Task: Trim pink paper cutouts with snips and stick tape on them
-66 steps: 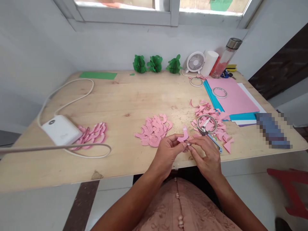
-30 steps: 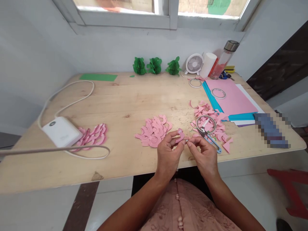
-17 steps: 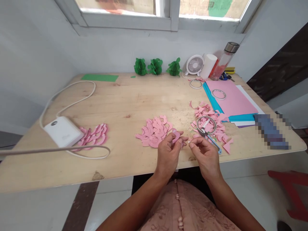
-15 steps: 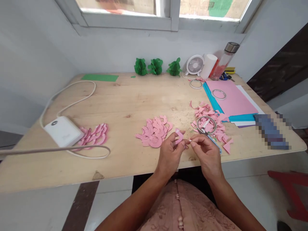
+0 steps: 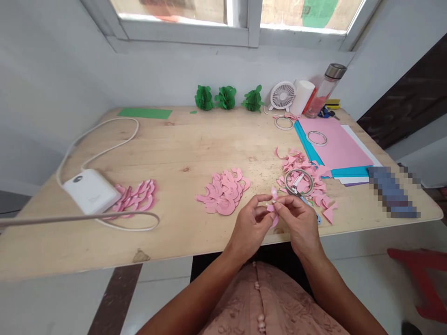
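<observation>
Between my two hands, over the table's front edge, is a curved pink paper cutout with a small whitish bit near its middle. My left hand grips it between thumb and fingers from the left. From the other side my right hand pinches at the same cutout, thumb against forefinger; the fingertips partly hide what they touch. A pile of similar pink cutouts lies left of my hands. Beyond my right hand, a tape roll and blue-handled scissors rest on pink paper scraps.
At left, a white power bank with a looping cable adjoins more pink pieces. Green paper figures, a small fan and a bottle line the back. Coloured sheets lie at right.
The pink cutout has turned and moved right, from my left hand alone to between both hands. My right fingertips, earlier apart from it with a tiny white bit, now meet it.
</observation>
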Demonstrator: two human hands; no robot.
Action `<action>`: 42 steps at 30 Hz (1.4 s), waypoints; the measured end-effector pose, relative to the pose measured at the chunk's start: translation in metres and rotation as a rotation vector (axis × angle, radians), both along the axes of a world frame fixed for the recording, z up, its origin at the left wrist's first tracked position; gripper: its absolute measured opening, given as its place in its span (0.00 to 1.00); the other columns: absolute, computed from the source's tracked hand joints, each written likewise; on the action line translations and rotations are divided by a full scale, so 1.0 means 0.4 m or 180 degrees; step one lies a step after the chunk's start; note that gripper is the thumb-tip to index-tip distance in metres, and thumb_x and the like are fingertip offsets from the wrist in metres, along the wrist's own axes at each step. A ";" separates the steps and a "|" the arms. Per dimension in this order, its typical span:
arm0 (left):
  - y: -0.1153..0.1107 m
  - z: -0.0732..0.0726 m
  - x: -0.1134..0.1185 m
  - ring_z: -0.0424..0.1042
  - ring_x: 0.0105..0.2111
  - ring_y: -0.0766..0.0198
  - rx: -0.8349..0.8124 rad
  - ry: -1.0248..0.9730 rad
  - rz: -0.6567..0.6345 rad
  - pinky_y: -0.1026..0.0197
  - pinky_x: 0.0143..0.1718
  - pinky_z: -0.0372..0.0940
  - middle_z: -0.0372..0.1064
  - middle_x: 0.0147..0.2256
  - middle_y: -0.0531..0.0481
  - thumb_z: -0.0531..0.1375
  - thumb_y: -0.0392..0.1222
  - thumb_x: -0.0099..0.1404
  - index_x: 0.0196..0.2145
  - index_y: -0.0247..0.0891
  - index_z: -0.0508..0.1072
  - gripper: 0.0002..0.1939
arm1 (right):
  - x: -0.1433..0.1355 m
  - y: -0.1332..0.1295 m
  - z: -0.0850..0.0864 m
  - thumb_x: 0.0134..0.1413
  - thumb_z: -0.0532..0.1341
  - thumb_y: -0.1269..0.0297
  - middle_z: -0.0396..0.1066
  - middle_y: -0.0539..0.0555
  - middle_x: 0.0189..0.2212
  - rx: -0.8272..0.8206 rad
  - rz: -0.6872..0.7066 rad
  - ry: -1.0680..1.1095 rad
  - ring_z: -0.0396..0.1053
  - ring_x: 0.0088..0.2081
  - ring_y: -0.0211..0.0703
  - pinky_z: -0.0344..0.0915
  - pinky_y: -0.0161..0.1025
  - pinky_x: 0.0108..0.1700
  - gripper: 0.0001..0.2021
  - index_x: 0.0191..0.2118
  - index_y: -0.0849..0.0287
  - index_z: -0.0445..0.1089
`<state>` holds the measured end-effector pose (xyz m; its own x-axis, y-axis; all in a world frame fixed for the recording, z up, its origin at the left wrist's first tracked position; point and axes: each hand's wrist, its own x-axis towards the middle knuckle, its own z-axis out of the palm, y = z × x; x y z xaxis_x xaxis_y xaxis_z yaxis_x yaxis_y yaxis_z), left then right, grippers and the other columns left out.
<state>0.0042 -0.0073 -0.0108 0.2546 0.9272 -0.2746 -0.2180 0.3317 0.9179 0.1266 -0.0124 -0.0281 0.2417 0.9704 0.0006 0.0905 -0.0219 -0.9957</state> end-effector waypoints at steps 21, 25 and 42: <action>0.010 -0.016 -0.015 0.66 0.24 0.69 -0.0334 -0.0101 0.0676 0.67 0.26 0.65 0.70 0.23 0.54 0.64 0.37 0.50 0.25 0.34 0.74 0.04 | -0.007 -0.005 0.005 0.46 0.63 0.63 0.71 0.51 0.29 -0.0311 0.0223 0.0235 0.66 0.32 0.41 0.62 0.37 0.36 0.05 0.27 0.57 0.70; 0.009 -0.018 -0.013 0.65 0.24 0.71 -0.0223 -0.0109 0.0680 0.69 0.27 0.63 0.69 0.23 0.55 0.64 0.36 0.50 0.24 0.34 0.73 0.03 | -0.009 -0.008 0.002 0.47 0.63 0.65 0.70 0.50 0.27 -0.0300 0.0235 0.0190 0.65 0.32 0.40 0.60 0.37 0.38 0.04 0.26 0.58 0.70; 0.007 -0.026 -0.011 0.66 0.26 0.70 -0.0241 0.0006 0.0576 0.67 0.31 0.60 0.70 0.23 0.55 0.64 0.36 0.51 0.25 0.34 0.73 0.03 | -0.010 -0.008 -0.007 0.46 0.61 0.67 0.69 0.50 0.25 -0.0309 0.0247 -0.0119 0.64 0.30 0.40 0.59 0.37 0.36 0.03 0.25 0.58 0.69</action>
